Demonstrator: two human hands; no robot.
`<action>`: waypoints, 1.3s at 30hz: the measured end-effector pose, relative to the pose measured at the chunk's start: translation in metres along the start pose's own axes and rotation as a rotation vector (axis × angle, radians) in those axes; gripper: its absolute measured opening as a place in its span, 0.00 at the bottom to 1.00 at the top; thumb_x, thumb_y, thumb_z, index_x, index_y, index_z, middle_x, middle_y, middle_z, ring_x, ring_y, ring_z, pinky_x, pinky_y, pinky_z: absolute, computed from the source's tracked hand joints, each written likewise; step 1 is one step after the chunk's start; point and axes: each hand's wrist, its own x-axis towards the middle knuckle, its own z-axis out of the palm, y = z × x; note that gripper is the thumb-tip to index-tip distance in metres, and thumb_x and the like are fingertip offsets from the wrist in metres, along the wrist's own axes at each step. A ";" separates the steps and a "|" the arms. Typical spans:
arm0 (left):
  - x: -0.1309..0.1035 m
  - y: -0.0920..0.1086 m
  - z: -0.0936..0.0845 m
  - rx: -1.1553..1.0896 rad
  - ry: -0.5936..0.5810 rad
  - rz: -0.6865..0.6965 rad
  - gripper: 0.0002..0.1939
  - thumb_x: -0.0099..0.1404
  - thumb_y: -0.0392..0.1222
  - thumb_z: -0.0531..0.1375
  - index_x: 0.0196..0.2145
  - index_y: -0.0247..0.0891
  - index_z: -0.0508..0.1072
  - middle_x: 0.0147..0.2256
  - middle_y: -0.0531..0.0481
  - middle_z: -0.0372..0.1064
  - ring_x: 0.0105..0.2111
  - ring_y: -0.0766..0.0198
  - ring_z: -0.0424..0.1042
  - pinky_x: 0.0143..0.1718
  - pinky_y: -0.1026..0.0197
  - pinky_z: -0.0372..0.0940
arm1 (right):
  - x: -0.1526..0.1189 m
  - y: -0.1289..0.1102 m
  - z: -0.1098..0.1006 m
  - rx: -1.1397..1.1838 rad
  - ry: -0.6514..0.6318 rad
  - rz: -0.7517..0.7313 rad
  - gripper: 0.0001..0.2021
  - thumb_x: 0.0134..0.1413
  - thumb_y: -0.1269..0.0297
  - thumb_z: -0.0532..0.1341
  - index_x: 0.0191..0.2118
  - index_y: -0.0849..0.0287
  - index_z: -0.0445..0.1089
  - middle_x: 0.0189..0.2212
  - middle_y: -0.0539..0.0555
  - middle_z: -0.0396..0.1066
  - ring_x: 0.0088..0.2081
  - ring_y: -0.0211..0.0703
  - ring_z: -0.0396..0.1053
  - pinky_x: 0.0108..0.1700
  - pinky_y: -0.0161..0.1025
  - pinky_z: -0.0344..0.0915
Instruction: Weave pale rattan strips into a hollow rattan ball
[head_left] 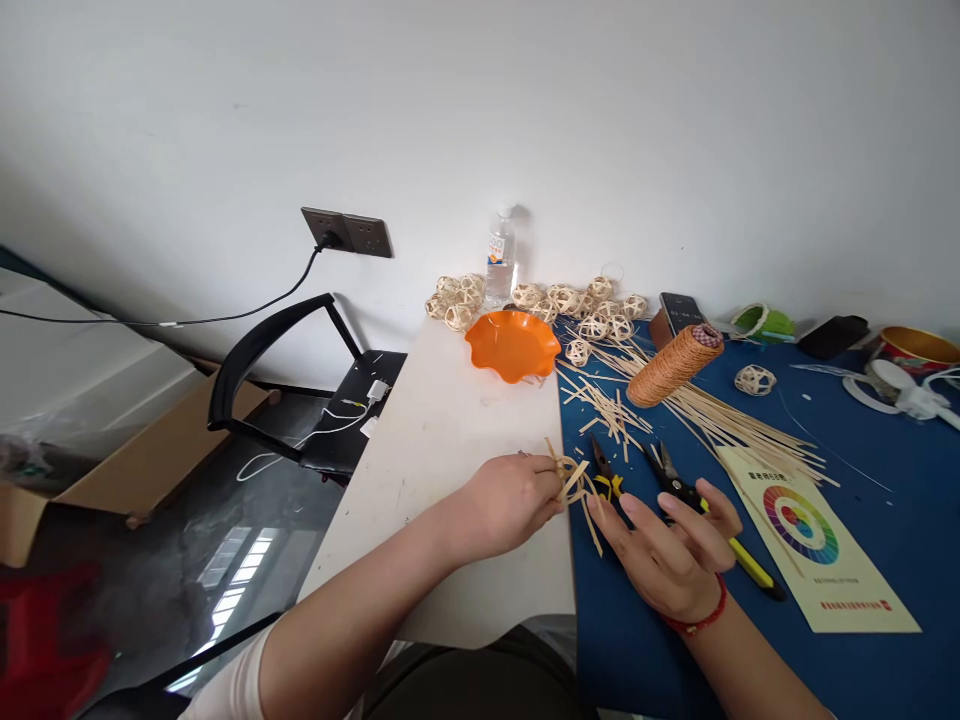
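My left hand (517, 500) is closed on a partly woven piece of pale bamboo strips (574, 480), above the seam between the white board and the blue table. Loose strip ends stick out of the piece toward the right. My right hand (671, 550) is spread, palm up, beside it, its fingertips close to the strips; whether they touch is unclear. Behind the hands lie yellow-handled pliers (604, 470) and a cutter with black and yellow handles (750, 565), partly hidden by my right hand.
An orange dish (514, 345) stands at the back, near a water bottle (500, 255) and several woven balls (566, 298). Cut strips (611, 410), a wrapped orange roll (667, 370) and a colour-wheel card (825, 560) lie right. A black chair (337, 420) stands left.
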 end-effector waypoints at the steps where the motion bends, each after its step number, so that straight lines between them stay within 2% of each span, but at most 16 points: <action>1: 0.000 0.000 0.000 0.007 -0.012 0.002 0.09 0.72 0.40 0.57 0.32 0.38 0.72 0.36 0.49 0.73 0.35 0.61 0.75 0.38 0.61 0.68 | 0.001 0.001 0.000 0.003 -0.009 -0.015 0.14 0.40 0.66 0.78 0.34 0.42 0.79 0.31 0.50 0.73 0.40 0.47 0.64 0.59 0.60 0.62; 3: 0.000 0.000 0.000 0.028 -0.024 0.008 0.10 0.72 0.40 0.57 0.32 0.38 0.72 0.35 0.49 0.73 0.34 0.61 0.75 0.36 0.62 0.68 | 0.003 0.003 0.002 0.029 -0.033 -0.022 0.14 0.43 0.67 0.77 0.34 0.41 0.78 0.32 0.49 0.74 0.40 0.46 0.65 0.59 0.60 0.62; 8: 0.001 -0.002 -0.001 0.063 -0.041 0.030 0.08 0.71 0.39 0.58 0.32 0.38 0.72 0.34 0.49 0.73 0.34 0.60 0.75 0.35 0.61 0.68 | 0.008 0.004 0.006 0.151 -0.102 0.073 0.14 0.49 0.71 0.74 0.37 0.43 0.77 0.37 0.50 0.76 0.48 0.49 0.64 0.59 0.61 0.65; 11: 0.002 -0.003 -0.003 0.069 -0.068 0.038 0.06 0.69 0.37 0.60 0.32 0.37 0.72 0.35 0.48 0.73 0.34 0.59 0.75 0.35 0.61 0.68 | 0.011 0.003 0.009 0.174 -0.129 0.016 0.14 0.49 0.72 0.74 0.37 0.45 0.77 0.41 0.48 0.77 0.51 0.49 0.63 0.62 0.64 0.62; 15: 0.002 -0.002 -0.006 0.083 -0.107 0.036 0.09 0.71 0.38 0.57 0.33 0.36 0.73 0.34 0.47 0.73 0.34 0.59 0.75 0.34 0.61 0.67 | 0.017 0.000 0.014 0.216 -0.077 -0.065 0.12 0.47 0.73 0.74 0.33 0.49 0.75 0.43 0.44 0.76 0.52 0.44 0.62 0.67 0.66 0.56; 19: 0.002 -0.002 -0.007 0.088 -0.116 0.034 0.12 0.73 0.38 0.54 0.35 0.35 0.74 0.35 0.46 0.74 0.35 0.59 0.75 0.35 0.60 0.68 | 0.023 -0.003 0.018 0.244 -0.043 -0.045 0.12 0.47 0.75 0.74 0.33 0.50 0.74 0.43 0.45 0.76 0.52 0.43 0.63 0.68 0.66 0.53; 25: 0.002 -0.001 -0.007 0.057 -0.107 0.004 0.09 0.72 0.37 0.56 0.34 0.35 0.74 0.36 0.46 0.74 0.36 0.57 0.76 0.37 0.58 0.69 | 0.020 -0.004 0.019 0.231 -0.235 0.021 0.10 0.55 0.73 0.69 0.40 0.51 0.75 0.50 0.48 0.76 0.57 0.50 0.62 0.68 0.72 0.50; 32: 0.003 -0.001 -0.010 0.034 -0.129 -0.046 0.06 0.70 0.37 0.58 0.35 0.35 0.73 0.36 0.46 0.73 0.36 0.56 0.75 0.37 0.57 0.68 | 0.013 -0.003 0.017 0.175 -0.370 0.005 0.14 0.58 0.75 0.65 0.47 0.51 0.75 0.58 0.51 0.71 0.63 0.57 0.55 0.66 0.78 0.46; 36: 0.002 -0.003 -0.008 -0.010 -0.121 -0.075 0.08 0.71 0.37 0.56 0.35 0.35 0.73 0.36 0.45 0.72 0.35 0.56 0.74 0.38 0.57 0.68 | 0.009 0.000 0.014 0.176 -0.348 -0.014 0.18 0.56 0.77 0.65 0.49 0.50 0.75 0.59 0.52 0.69 0.63 0.61 0.55 0.65 0.77 0.49; 39: 0.001 -0.006 -0.007 -0.063 -0.102 -0.108 0.09 0.70 0.37 0.56 0.33 0.35 0.72 0.36 0.45 0.72 0.36 0.56 0.73 0.38 0.57 0.67 | 0.003 0.002 0.008 0.209 -0.273 -0.006 0.22 0.51 0.81 0.67 0.50 0.52 0.75 0.56 0.56 0.68 0.61 0.63 0.57 0.62 0.76 0.56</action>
